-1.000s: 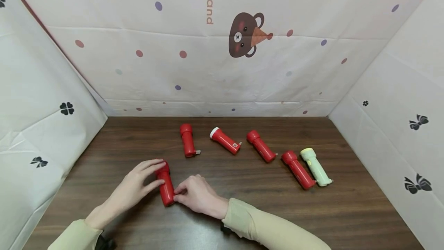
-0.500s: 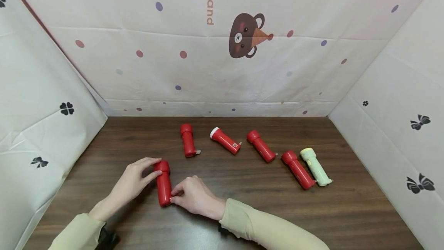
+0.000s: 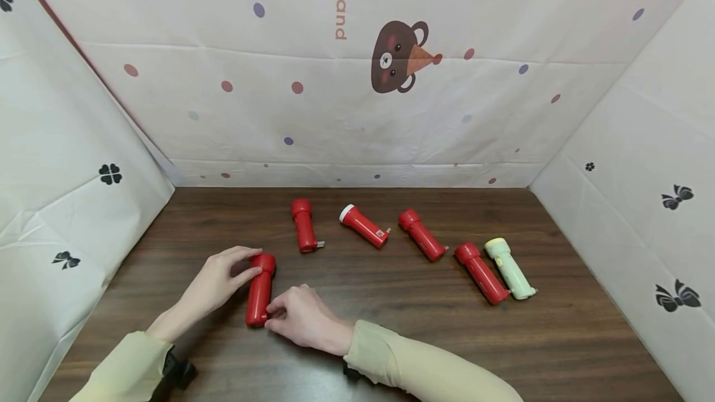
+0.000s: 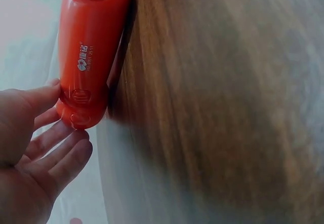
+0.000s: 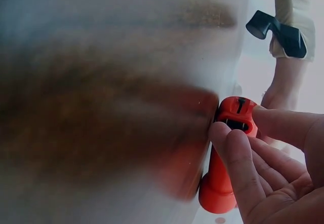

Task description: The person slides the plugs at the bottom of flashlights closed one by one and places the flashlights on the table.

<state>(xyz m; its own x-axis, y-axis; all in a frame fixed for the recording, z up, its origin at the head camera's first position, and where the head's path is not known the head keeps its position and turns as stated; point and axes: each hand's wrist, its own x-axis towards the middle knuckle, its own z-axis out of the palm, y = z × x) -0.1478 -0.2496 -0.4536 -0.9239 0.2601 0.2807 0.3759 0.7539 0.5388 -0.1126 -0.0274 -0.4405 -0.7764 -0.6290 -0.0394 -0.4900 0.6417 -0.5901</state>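
Note:
A red flashlight (image 3: pixel 259 295) lies on the brown table in front of me, its wide head away from me and its tail near. My left hand (image 3: pixel 218 281) holds it by the head, thumb and fingers on the near and far parts of its left side. My right hand (image 3: pixel 304 320) pinches at the right side of the tail. In the right wrist view the tail (image 5: pixel 239 105) shows a dark slot, partly covered by fingertips. White print and a ridged switch (image 4: pixel 80 96) face the left wrist camera.
Behind lie a red flashlight (image 3: pixel 304 228) with its plug out, a white-rimmed red one (image 3: pixel 364 228) and another red one (image 3: pixel 422 237). To the right, a red flashlight (image 3: pixel 481 275) lies beside a pale green one (image 3: pixel 511 272). Patterned cloth walls (image 3: pixel 357 135) enclose the table.
The held flashlight has shifted slightly left, and its tail has swung left. Both hands have moved with it. The other flashlights have stayed put.

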